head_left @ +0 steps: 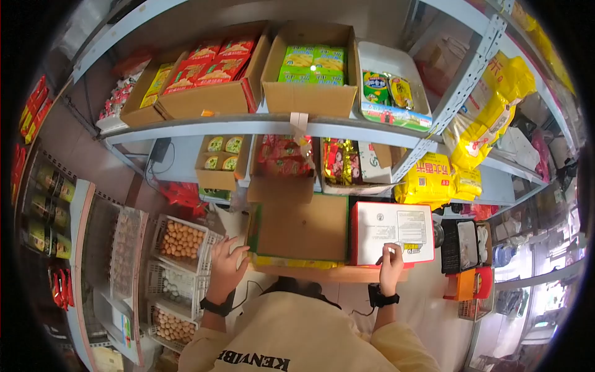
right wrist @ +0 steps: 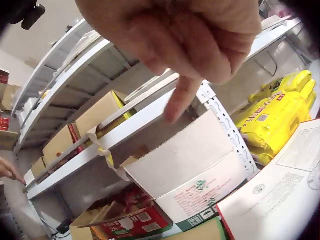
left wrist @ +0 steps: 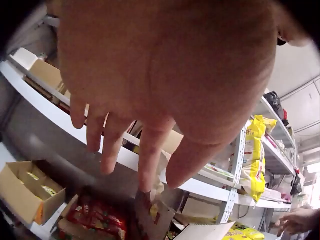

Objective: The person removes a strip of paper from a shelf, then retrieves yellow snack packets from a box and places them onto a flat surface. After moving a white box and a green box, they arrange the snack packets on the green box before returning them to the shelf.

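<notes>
My left hand (head_left: 228, 270) is beside the left edge of a brown cardboard box (head_left: 300, 229) with green and yellow edges; its fingers are spread, with nothing held. In the left wrist view the left hand (left wrist: 155, 95) shows its palm and straight fingers. Over the front part of a white box with red edges (head_left: 379, 229) is my right hand (head_left: 389, 273), and whether it touches the box cannot be told. The right wrist view shows the right hand (right wrist: 185, 45) with one finger extended, the others loosely curled, and nothing visible in it.
Egg baskets (head_left: 207, 242) stand at the left. Shelves ahead hold red packets (head_left: 211, 65), green packets (head_left: 313, 62) in a carton, a white tray (head_left: 396, 115), and a carton of small cups (head_left: 215, 177). Yellow bags (head_left: 427, 180) lie behind the white box.
</notes>
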`<state>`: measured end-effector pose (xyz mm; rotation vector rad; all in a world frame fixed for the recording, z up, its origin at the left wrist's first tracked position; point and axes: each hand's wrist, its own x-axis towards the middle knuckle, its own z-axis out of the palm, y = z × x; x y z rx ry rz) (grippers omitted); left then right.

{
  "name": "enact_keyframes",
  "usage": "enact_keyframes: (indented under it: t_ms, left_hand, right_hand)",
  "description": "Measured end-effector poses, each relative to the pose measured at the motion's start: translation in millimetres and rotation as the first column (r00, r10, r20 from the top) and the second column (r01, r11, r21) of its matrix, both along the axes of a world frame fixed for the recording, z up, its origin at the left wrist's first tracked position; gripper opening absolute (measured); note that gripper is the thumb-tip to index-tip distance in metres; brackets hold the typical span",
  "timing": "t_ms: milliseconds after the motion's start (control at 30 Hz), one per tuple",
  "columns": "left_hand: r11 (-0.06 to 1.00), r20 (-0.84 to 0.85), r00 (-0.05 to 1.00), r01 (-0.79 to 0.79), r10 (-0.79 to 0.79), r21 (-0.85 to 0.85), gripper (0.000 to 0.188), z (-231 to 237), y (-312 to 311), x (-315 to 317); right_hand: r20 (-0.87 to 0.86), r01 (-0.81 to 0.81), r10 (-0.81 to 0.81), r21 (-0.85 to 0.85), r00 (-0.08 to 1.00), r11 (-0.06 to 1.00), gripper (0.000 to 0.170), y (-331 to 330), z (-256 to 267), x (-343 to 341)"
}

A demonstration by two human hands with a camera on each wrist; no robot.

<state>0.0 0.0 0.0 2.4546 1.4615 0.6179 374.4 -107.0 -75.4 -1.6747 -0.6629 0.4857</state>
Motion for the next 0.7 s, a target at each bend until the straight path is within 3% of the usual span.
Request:
enact_keyframes:
  t_ms: [67, 100, 167, 200, 300, 433, 467, 567, 700]
  left_hand:
    - [1.000, -0.029, 1.000, -0.004, 0.004, -0.001, 0.021, 6, -11, -8]
    - [0.999, 0.031, 1.000, -0.006, 0.005, 0.036, 0.021, -21, -6, 8]
    - [1.000, 0.012, 1.000, -0.012, 0.012, 0.027, 0.021, -18, -16, -4]
    - [1.000, 0.013, 1.000, -0.014, 0.014, 0.023, 0.021, -16, -18, -9]
    - [0.999, 0.024, 0.999, -0.023, 0.022, 0.032, 0.022, -15, -15, -15]
    - [0.999, 0.018, 0.999, -0.028, 0.028, 0.025, 0.025, -16, -1, -35]
    - [0.999, 0.027, 0.999, -0.027, 0.026, 0.018, 0.026, -18, 5, -41]
    - [0.999, 0.009, 0.999, -0.044, 0.044, 0.008, 0.025, -17, 26, -60]
    - [1.000, 0.016, 0.999, -0.029, 0.029, 0.005, 0.025, -27, 67, -95]
  right_hand:
    - [0.025, -0.028, 0.029, -0.056, 0.999, 0.998, 0.010, -3, 10, -14]
    - [0.130, -0.038, 0.039, -0.008, 0.991, 0.999, 0.010, 7, 6, 3]
    - [0.198, -0.068, 0.065, 0.005, 0.978, 0.998, 0.009, 2, 11, -15]
    - [0.110, -0.074, 0.077, -0.035, 0.991, 0.997, 0.009, 1, 12, -21]
    - [0.536, -0.137, 0.151, -0.067, 0.831, 0.988, 0.009, 19, 30, -28]
    - [0.574, -0.208, 0.188, -0.031, 0.797, 0.978, 0.007, 59, 41, -54]
    - [0.475, -0.262, 0.275, -0.095, 0.836, 0.961, 0.005, 69, 49, -61]
    - [0.354, -0.317, 0.309, -0.037, 0.883, 0.948, 0.006, 111, 40, -82]
    - [0.438, -0.381, 0.290, 0.136, 0.851, 0.914, 0.014, 180, 73, -115]
